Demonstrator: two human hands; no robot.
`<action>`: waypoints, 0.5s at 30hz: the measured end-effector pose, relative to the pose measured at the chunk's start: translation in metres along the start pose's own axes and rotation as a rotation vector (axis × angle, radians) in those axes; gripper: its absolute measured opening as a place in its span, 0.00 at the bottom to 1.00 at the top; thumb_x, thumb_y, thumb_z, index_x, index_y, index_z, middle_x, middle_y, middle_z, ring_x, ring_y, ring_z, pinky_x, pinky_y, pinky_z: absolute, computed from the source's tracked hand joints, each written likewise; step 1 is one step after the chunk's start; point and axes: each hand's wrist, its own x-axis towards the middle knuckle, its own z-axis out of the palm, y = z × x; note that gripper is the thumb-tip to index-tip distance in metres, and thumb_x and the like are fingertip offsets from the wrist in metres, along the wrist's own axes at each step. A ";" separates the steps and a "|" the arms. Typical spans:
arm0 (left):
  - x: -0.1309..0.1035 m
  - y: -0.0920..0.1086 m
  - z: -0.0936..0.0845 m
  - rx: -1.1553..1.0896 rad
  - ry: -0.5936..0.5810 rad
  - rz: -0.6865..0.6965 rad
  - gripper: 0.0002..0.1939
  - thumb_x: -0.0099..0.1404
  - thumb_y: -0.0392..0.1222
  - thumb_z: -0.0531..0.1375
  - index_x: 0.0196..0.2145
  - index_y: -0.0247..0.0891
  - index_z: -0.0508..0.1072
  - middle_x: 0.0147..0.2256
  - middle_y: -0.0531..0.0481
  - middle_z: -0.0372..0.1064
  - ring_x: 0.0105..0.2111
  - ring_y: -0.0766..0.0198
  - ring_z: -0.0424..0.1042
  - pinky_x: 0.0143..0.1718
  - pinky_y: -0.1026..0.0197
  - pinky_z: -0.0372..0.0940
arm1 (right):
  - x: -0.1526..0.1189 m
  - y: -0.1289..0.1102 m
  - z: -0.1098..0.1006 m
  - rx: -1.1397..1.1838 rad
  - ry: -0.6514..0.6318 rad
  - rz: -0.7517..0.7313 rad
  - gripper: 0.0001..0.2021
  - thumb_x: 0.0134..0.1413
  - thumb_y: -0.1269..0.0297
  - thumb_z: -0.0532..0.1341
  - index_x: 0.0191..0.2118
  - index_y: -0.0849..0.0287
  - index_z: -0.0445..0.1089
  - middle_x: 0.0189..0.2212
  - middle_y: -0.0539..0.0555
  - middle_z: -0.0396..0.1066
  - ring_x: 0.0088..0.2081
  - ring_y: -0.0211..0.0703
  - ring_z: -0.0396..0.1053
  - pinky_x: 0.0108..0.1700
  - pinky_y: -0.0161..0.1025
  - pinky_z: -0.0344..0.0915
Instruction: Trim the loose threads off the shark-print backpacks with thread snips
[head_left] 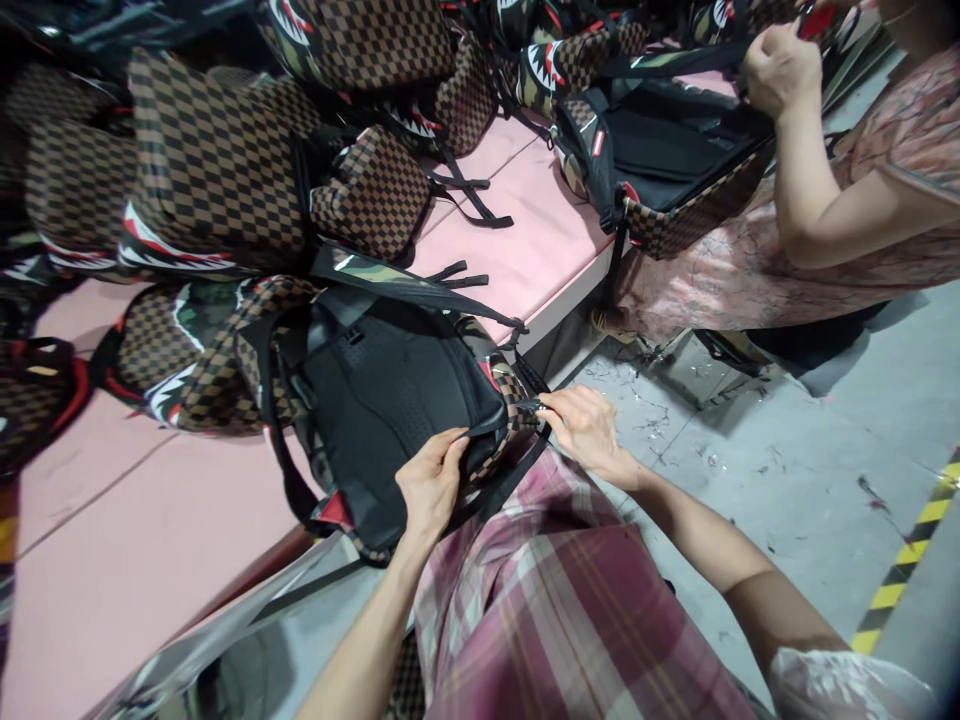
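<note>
Black strip (pixel 486 430) is pinched by left grip (pixel 431 483), dark piece (pixel 531 405) by right grip (pixel 583 425), bag (pixel 390 385) beside both; completion unclear.

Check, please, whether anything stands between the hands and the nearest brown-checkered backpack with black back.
Nothing visible does: the left hand pinches the black edge of the backpack, and the right hand, holding a small dark item, is at its corner.

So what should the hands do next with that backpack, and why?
Maybe ease the right hand slightly nearer the left hand: the left pinches the backpack by its black edge, and the right pinches a small dark thing, too unclear to name.
</note>
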 end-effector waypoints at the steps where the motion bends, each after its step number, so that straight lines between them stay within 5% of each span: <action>1: 0.000 0.001 -0.001 -0.007 -0.005 -0.012 0.14 0.61 0.49 0.54 0.35 0.39 0.76 0.35 0.51 0.76 0.37 0.61 0.73 0.43 0.61 0.65 | 0.001 -0.001 0.001 -0.003 0.000 -0.010 0.10 0.59 0.60 0.56 0.38 0.57 0.73 0.33 0.51 0.75 0.33 0.40 0.66 0.35 0.38 0.55; 8: 0.002 0.000 0.002 -0.034 -0.045 -0.009 0.14 0.61 0.48 0.54 0.35 0.39 0.76 0.37 0.50 0.75 0.39 0.61 0.73 0.46 0.60 0.64 | -0.002 -0.003 -0.002 0.042 -0.091 -0.063 0.09 0.59 0.63 0.55 0.38 0.58 0.72 0.33 0.53 0.74 0.34 0.41 0.65 0.35 0.39 0.54; 12: 0.005 0.005 -0.008 -0.036 -0.141 0.104 0.14 0.61 0.48 0.54 0.37 0.39 0.76 0.40 0.48 0.74 0.42 0.61 0.71 0.49 0.58 0.62 | -0.017 0.003 -0.006 0.442 -0.186 0.226 0.07 0.53 0.61 0.60 0.36 0.58 0.70 0.29 0.49 0.72 0.30 0.38 0.66 0.34 0.35 0.59; 15: -0.003 -0.010 -0.037 -0.022 -0.177 0.189 0.13 0.61 0.48 0.55 0.38 0.41 0.75 0.41 0.49 0.74 0.45 0.60 0.68 0.51 0.55 0.60 | -0.033 -0.001 0.006 0.636 -0.223 0.433 0.10 0.47 0.61 0.63 0.36 0.59 0.68 0.25 0.46 0.69 0.26 0.36 0.66 0.30 0.33 0.61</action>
